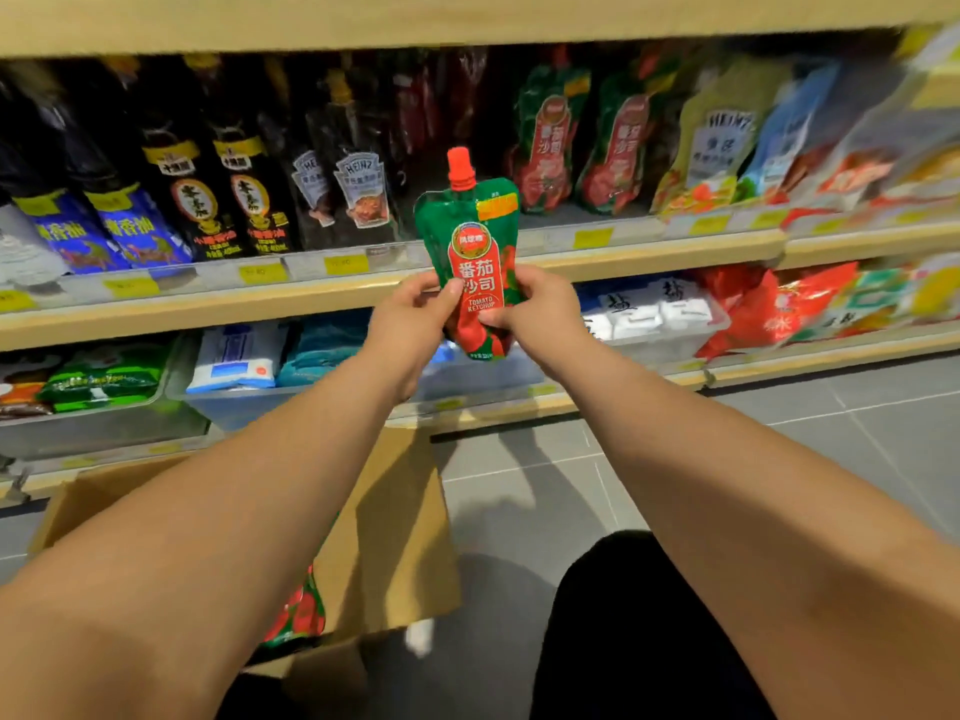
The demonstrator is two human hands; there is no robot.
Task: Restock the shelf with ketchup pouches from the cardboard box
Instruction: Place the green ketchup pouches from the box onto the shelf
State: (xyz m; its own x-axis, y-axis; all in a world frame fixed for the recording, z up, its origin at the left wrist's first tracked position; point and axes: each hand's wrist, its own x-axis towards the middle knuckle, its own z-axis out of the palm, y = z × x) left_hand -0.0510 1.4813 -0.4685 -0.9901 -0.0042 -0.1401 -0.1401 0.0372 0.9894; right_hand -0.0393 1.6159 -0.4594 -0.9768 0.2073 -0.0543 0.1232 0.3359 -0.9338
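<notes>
Head view: a person holds one ketchup pouch upright in both hands, in front of the middle shelf. The pouch is green and red with a red screw cap pointing up, and its printed front faces the camera. The left hand grips the pouch's lower left edge, thumb pressed across the front and the other fingers curled behind. The right hand closes on the lower right edge, thumb on the front near the bottom of the label. Both forearms reach forward from the lower corners of the frame.

On the shelf behind and to the right of the held pouch stand two matching pouches, leaning a little, with paler sauce pouches beside them. To the left are dark bottles with yellow and black labels. Yellow price tags run along the shelf edge.

Below the arms, an open cardboard box sits on the grey tiled floor, and the red and green of another pouch shows inside it, partly hidden by the left forearm
</notes>
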